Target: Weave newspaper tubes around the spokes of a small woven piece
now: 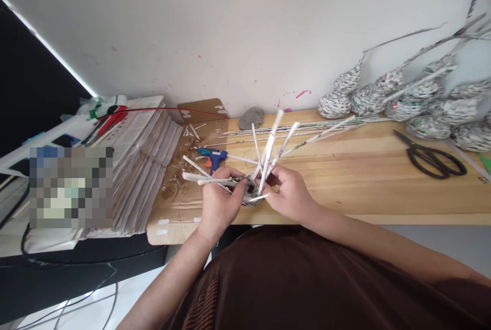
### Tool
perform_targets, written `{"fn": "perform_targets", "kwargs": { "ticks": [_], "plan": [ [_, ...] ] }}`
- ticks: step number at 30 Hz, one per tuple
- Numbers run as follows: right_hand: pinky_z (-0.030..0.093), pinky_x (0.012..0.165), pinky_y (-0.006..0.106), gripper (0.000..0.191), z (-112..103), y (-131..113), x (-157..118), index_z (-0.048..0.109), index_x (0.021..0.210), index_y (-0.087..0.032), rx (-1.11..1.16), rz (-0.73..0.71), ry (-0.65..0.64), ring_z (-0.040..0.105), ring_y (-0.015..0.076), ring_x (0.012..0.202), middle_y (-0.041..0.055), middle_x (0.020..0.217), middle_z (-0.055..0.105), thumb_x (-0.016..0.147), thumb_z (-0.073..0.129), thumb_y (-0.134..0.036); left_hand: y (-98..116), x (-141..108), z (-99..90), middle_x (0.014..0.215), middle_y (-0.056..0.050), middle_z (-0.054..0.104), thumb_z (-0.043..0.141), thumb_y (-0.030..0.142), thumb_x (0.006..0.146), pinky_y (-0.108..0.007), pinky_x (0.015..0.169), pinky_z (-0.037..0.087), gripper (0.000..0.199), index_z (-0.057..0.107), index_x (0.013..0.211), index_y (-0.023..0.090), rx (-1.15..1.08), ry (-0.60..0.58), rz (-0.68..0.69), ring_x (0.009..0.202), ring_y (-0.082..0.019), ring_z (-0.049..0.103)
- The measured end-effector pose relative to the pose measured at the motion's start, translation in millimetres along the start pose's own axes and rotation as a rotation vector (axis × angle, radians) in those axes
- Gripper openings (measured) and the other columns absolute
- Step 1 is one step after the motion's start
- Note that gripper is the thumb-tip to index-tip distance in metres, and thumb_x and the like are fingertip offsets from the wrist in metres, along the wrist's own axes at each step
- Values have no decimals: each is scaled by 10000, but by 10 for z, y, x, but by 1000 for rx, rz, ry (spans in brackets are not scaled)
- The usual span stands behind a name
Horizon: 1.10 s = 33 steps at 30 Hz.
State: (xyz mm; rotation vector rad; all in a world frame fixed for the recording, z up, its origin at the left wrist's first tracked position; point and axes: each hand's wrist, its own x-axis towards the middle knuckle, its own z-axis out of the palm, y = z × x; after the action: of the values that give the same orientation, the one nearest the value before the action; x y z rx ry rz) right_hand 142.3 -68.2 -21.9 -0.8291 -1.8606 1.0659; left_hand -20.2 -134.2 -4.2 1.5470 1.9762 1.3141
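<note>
A small woven paper piece (251,199) is held between my two hands near the table's front edge, with several white rolled-paper sticks (270,143) spreading up and out from it. My left hand (223,198) pinches its left side, fingers closed, with sticks poking out leftward past them. On the right side, my right hand (288,193) grips the piece at the base of the upright sticks, fingertips partly hidden behind them. A long paper strip (326,130) runs from the piece toward the upper right. A blue glue gun (217,158) lies just behind my left hand.
Black scissors (433,161) rest on the wooden table (368,181) at the right. Several woven paper gourd shapes (368,100) stand by the wall. Paper stacks (148,151) fill the left side. A grey round lump (251,118) and long paper rolls (241,134) lie at the back.
</note>
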Motion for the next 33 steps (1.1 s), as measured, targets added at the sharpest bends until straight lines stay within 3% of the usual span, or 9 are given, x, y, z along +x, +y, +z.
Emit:
{"fn": "perform_targets", "kwargs": {
  "ticks": [5,10,17,20,24,30,33],
  "plan": [
    [534,661,283,128,8,-31,41,708,813,-187,36,83,-40,681,180,702,44,778,721,831,697,-313,6,-15,4,725,9,670,642,218,809,-239,623,470,35,652,789,191,-15,-4,24,648,-135,606],
    [516,584,254,168,67,8,59,698,911,-185,140,185,-7,645,153,611,22,723,703,818,700,-324,-21,-44,29,681,25,665,650,241,819,-226,573,452,50,656,790,200,-77,-8,-34,587,-122,585],
    [488,578,224,142,154,88,79,676,960,-196,54,-13,148,594,121,577,-2,708,679,821,669,-226,-77,-44,67,729,19,686,660,222,821,-223,637,470,44,683,785,207,-58,17,13,658,-126,613],
    [458,547,223,77,112,68,128,643,831,-195,25,18,147,563,115,535,-18,631,638,802,697,-240,-60,-47,72,734,14,693,661,230,821,-222,631,480,47,687,791,205,-74,24,14,651,-128,618],
    [408,509,223,260,23,4,203,541,615,-201,-42,44,154,488,99,481,-32,531,561,809,691,-286,-38,-40,83,738,7,708,669,238,812,-226,649,506,57,683,767,208,-76,35,20,668,-137,643],
    [450,510,237,265,19,-12,324,601,752,-191,363,261,170,532,116,531,-27,603,585,713,774,-387,-61,-35,99,768,4,727,666,237,812,-228,664,518,42,691,787,213,-35,46,27,697,-143,660],
    [508,561,250,270,4,-39,377,630,894,-187,528,255,216,592,122,599,1,732,660,748,733,-389,-81,-43,100,781,2,733,656,232,817,-230,660,511,51,697,790,216,-20,36,16,709,-148,662]
  ]
}}
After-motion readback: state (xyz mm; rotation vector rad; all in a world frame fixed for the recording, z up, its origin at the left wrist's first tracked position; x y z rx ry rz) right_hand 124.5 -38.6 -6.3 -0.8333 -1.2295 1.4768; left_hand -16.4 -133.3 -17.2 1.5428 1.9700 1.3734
